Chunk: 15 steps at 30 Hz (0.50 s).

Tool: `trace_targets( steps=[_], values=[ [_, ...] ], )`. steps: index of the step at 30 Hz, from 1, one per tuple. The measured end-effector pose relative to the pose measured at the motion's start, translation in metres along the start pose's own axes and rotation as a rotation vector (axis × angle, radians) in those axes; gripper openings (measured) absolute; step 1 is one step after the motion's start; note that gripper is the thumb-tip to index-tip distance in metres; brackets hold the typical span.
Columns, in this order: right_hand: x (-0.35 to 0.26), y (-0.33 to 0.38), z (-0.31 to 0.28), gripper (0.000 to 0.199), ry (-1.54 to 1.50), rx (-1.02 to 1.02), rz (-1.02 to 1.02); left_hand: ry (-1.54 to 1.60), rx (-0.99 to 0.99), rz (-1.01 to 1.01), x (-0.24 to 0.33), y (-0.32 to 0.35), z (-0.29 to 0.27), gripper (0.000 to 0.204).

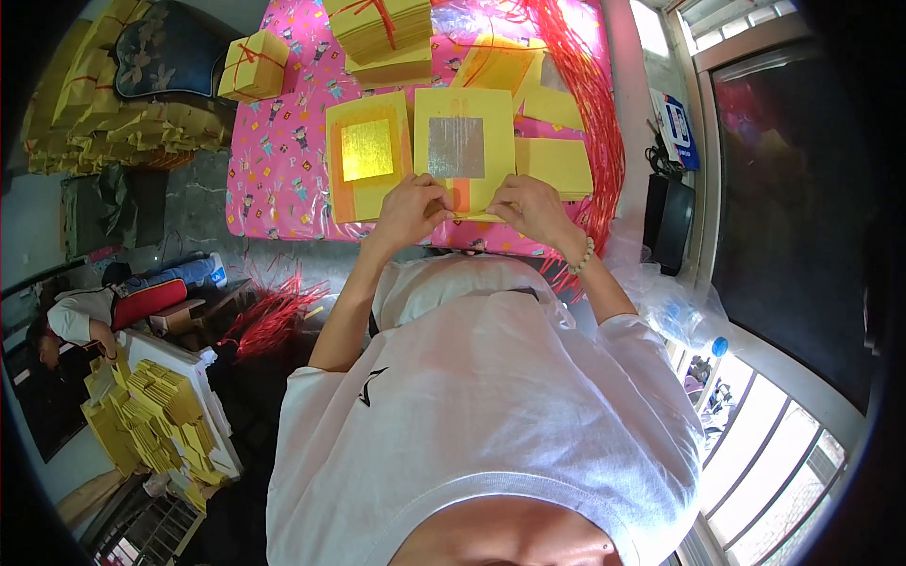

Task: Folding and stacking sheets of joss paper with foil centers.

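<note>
In front of me lies a yellow paper sheet (464,104) with a silver foil square and an orange band running down it. My left hand (415,209) pinches its near edge just left of the orange band. At the right end of that edge, my right hand (530,206) has its fingertips closed on the paper. Whether one sheet or more is between the fingers cannot be seen. Left of this sheet sits yellow paper with a gold foil square (367,151). A stack of plain yellow paper (555,168) lies by my right hand.
A pink patterned cloth (274,189) covers the table. Tied yellow bundles (255,64) stand at its far side. Red plastic strips (604,141) hang along the right edge. At lower left, a person (80,316) sits by a white table piled with yellow paper (160,406).
</note>
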State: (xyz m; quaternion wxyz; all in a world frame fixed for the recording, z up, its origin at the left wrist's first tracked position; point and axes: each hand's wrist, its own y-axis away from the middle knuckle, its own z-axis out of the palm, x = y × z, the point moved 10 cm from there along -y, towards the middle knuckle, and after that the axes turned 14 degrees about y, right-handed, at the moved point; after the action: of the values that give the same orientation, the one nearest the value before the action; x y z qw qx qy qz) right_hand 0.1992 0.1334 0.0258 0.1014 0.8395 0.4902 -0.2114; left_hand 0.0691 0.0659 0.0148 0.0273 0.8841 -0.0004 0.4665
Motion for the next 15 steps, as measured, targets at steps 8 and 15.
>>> trace_targets(
  steps=[8,15],
  values=[
    [-0.02,-0.001,-0.028,0.014,0.184,0.165,-0.071,-0.065,0.157,0.137,0.046,-0.003,0.005,0.028],
    [-0.023,-0.008,-0.08,0.019,-0.002,0.443,-0.052,-0.095,0.432,0.241,0.064,0.0,-0.028,0.031]
  ],
)
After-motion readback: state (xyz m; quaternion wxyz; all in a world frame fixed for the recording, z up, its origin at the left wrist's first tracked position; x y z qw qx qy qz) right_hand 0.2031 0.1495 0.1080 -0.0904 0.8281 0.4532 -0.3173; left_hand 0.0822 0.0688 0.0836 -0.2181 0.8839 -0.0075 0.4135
